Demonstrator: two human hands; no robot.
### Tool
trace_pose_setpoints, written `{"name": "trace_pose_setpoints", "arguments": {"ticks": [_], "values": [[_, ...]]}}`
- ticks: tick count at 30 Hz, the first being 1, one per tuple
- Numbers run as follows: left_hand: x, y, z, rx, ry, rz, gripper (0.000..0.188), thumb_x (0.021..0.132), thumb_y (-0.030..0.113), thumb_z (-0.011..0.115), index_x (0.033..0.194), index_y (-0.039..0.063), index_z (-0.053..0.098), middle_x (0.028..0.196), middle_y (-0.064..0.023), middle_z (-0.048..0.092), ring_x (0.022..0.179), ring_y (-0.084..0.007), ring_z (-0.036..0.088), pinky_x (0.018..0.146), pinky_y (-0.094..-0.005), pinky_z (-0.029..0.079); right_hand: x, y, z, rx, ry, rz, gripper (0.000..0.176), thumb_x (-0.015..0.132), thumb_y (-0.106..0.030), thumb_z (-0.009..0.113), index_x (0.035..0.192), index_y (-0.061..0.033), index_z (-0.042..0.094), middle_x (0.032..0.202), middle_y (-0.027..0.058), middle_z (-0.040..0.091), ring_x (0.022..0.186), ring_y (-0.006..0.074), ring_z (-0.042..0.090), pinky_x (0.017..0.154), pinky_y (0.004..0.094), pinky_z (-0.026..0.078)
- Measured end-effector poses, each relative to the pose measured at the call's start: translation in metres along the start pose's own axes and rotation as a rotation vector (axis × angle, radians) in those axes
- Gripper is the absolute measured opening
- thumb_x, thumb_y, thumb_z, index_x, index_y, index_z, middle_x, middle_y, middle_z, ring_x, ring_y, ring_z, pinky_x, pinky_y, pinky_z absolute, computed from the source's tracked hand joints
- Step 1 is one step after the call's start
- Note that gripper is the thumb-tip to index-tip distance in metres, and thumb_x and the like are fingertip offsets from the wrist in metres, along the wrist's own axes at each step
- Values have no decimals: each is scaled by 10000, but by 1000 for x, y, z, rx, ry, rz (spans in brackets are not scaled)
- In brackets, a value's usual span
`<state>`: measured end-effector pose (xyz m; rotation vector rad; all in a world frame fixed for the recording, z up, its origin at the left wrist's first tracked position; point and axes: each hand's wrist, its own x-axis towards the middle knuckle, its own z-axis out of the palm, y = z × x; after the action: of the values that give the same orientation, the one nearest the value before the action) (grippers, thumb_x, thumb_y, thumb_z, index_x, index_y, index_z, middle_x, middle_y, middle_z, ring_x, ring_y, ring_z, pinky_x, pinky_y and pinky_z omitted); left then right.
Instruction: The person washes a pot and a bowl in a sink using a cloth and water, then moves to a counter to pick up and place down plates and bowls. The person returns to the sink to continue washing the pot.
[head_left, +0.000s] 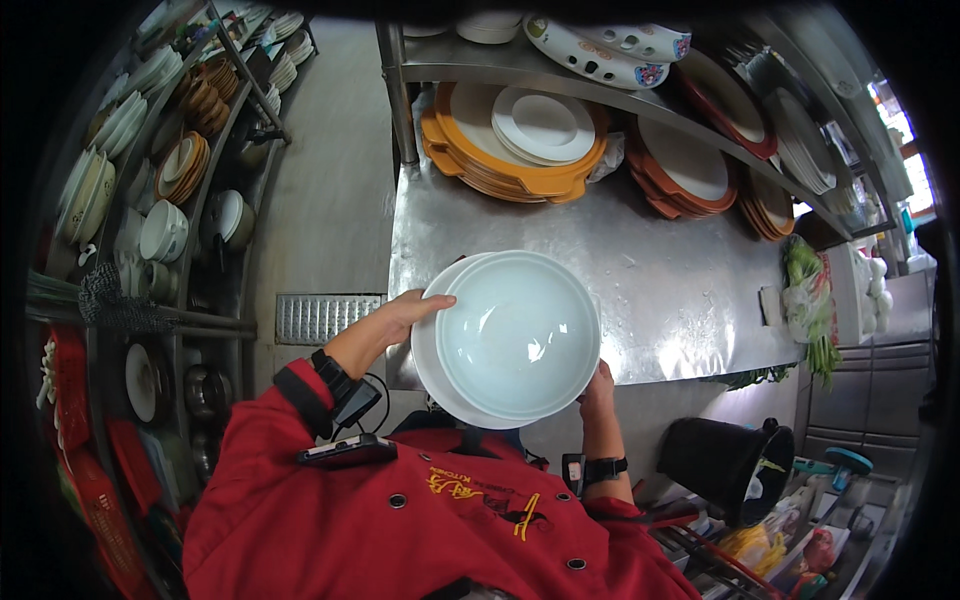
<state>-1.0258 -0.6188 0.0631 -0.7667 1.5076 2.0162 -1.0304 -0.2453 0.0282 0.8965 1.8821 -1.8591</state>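
Note:
A large pale bowl (517, 337) rests on a wider white dish (426, 360), and both are held together at the front edge of a stainless steel table (675, 292). My left hand (409, 311) grips the stack at its left rim, thumb over the edge. At the lower right rim is my right hand (598, 386), its fingers mostly hidden beneath the dishes. Behind the bowl, small white plates (544, 124) lie on a stack of orange eared plates (465, 161) under a metal shelf.
Brown-rimmed plates (686, 172) stand further right on the table. Leafy vegetables in plastic (808, 300) lie at its right end. A black bin (724, 469) is on the lower right. Shelves of crockery (165, 229) line the left, and a floor grate (326, 319) lies nearby.

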Motion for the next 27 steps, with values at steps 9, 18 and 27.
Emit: {"name": "trace_pose_setpoints", "arguments": {"ticks": [9,18,27], "values": [[47,25,-3,-233,-164,25,540,859,358,648,1247,-2,542,1109,-153,643,941,-224,657,821,-349,545,-22,15,19,270,131,42,743,824,-304,691,1397,-97,264,1183,164,515,960,269,605,668,412,548],[6,34,17,-246,-200,110,394,902,336,563,1175,52,573,1017,-105,660,849,-192,665,736,-314,555,-29,18,47,439,258,-66,750,827,-179,709,1343,-71,176,1186,178,457,959,260,602,749,359,572],[7,7,2,-441,-133,145,425,879,277,540,1242,58,500,1043,-139,632,875,-229,655,762,-342,557,-23,-12,58,331,159,-54,648,853,-201,658,1283,-14,211,1130,183,490,913,257,620,673,338,584]]}}
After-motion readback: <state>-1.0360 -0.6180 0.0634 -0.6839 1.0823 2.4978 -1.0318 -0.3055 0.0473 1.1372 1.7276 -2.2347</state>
